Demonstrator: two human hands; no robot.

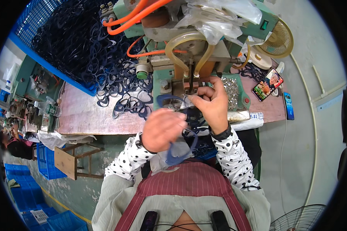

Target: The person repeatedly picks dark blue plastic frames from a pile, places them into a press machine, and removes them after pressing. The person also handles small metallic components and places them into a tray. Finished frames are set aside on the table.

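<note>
My right hand (214,102) is at the working head (191,82) of a green bench press, its fingers curled and thumb tip close under the jaws. What it pinches is too small to make out. A dark blue flat loop-shaped piece (165,99) lies at the press, its end close to that thumb. My left hand (164,129) is just in front of the press, its fingers smeared by motion. Beside and below it hangs another blue loop piece (177,158); whether the left hand grips it cannot be told.
Small shiny metal parts fill a green tray (245,101) right of the press. A blue crate (81,86) heaped with dark loops stands left, with loose loops (129,104) on the table. Two phones (268,84) and a fan (275,40) are at right; orange hoses (142,13) arch above.
</note>
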